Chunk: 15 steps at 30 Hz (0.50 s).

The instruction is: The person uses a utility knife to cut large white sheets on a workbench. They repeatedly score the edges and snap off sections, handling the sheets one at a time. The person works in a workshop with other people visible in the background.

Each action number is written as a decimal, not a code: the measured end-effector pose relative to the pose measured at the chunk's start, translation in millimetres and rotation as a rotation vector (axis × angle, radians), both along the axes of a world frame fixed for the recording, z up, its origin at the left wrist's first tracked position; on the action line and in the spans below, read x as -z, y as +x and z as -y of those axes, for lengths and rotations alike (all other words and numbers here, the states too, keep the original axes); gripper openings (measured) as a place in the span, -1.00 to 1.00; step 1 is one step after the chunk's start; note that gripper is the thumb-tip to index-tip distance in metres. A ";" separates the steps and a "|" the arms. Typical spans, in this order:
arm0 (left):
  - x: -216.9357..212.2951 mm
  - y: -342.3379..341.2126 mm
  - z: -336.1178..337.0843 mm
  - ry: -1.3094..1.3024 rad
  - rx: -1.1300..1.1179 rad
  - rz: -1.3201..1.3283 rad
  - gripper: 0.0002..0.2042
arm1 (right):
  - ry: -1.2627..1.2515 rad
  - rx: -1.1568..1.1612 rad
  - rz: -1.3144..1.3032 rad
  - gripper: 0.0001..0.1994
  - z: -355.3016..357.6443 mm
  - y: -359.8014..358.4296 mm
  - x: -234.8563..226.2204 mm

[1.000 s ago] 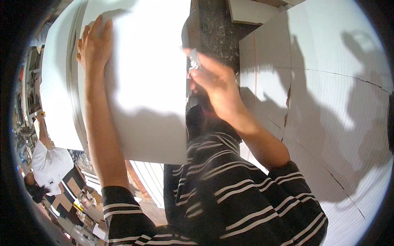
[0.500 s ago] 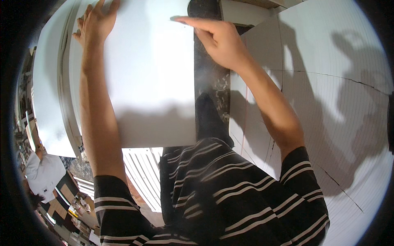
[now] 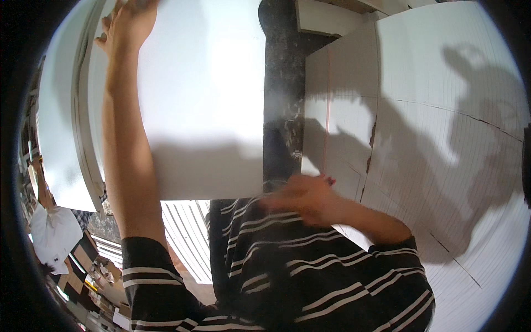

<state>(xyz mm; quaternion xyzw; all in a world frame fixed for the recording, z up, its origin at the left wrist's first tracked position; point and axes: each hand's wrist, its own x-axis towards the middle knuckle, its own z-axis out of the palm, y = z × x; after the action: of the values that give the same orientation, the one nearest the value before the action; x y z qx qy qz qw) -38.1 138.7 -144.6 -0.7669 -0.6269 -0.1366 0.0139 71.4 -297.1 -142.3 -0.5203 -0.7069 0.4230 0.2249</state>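
Observation:
A large white sheet or board (image 3: 210, 110) lies under my hands, and what it is made of cannot be told. My left hand (image 3: 131, 25) rests on its far left part with the fingers apart, partly cut off by the upper edge of the view. My right hand (image 3: 304, 199) is at the sheet's near right corner, in front of my striped shirt. It is smeared by motion, so its fingers and anything in them cannot be made out.
To the left, another white panel (image 3: 58, 127) stands beyond a narrow gap. White lined boards or cartons (image 3: 420, 138) with dark seams fill the right side. A dark strip (image 3: 283, 83) runs between. At the lower left are a person in white (image 3: 55, 238) and assorted items.
My right hand has swept from the sheet's far right edge back toward me, to its near right corner. My left hand has shifted slightly farther away and stays on the sheet.

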 end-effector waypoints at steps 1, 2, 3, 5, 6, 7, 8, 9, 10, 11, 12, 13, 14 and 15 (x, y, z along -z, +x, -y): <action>0.0 -0.4 -2.0 -0.025 -0.010 0.003 -0.32 | 0.306 0.309 -0.240 -0.55 -25.0 7.3 11.0; -0.8 -0.9 -1.9 -0.053 -0.017 0.004 -0.31 | 0.439 0.421 -0.211 -0.61 -52.2 23.1 18.8; -1.4 -0.7 -3.3 -0.075 -0.023 0.007 -0.31 | 0.533 0.522 -0.246 -0.66 -82.5 37.7 25.9; -2.9 -2.6 1.1 -0.014 -0.006 -0.014 -0.29 | 0.264 0.651 -0.211 -0.63 -116.6 67.6 25.4; -4.2 -2.1 2.7 0.012 0.002 -0.025 -0.28 | 0.381 0.625 -0.204 -0.63 -147.2 77.6 32.8; -4.7 -1.2 3.3 0.010 -0.011 -0.032 -0.27 | 0.466 0.604 -0.192 -0.64 -169.9 83.4 36.3; -5.5 -0.4 3.6 0.004 -0.026 -0.039 -0.27 | 0.420 0.563 -0.167 -0.64 -179.7 88.2 35.3; -5.8 0.3 3.5 -0.003 -0.043 -0.047 -0.26 | 0.356 0.530 -0.148 -0.64 -188.9 93.8 33.8; -6.2 0.1 3.1 -0.008 -0.038 -0.051 -0.25 | 0.337 0.482 -0.149 -0.65 -194.6 96.8 31.7; -6.9 -0.5 2.3 -0.012 -0.036 -0.055 -0.25 | 0.284 0.474 -0.128 -0.65 -198.6 98.4 29.5; -7.2 -2.3 2.1 -0.016 -0.036 -0.057 -0.24 | 0.273 0.451 -0.124 -0.65 -198.7 98.6 27.1; -8.1 -5.3 2.3 -0.015 -0.035 -0.035 -0.24 | 0.257 0.427 -0.120 -0.65 -194.3 95.1 25.1; -8.7 -7.9 2.8 -0.016 -0.035 -0.014 -0.24 | 0.313 0.419 -0.150 -0.65 -189.6 89.8 24.7; -10.4 -12.2 4.6 -0.018 -0.033 0.005 -0.25 | 0.368 0.411 -0.182 -0.65 -182.3 80.8 24.7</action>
<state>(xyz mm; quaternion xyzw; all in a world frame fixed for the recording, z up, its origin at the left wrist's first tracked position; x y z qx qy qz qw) -50.3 134.1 -134.2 -0.7560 -0.6409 -0.1327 0.0074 152.1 -114.7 -167.0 -0.5632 -0.6284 0.2779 0.4590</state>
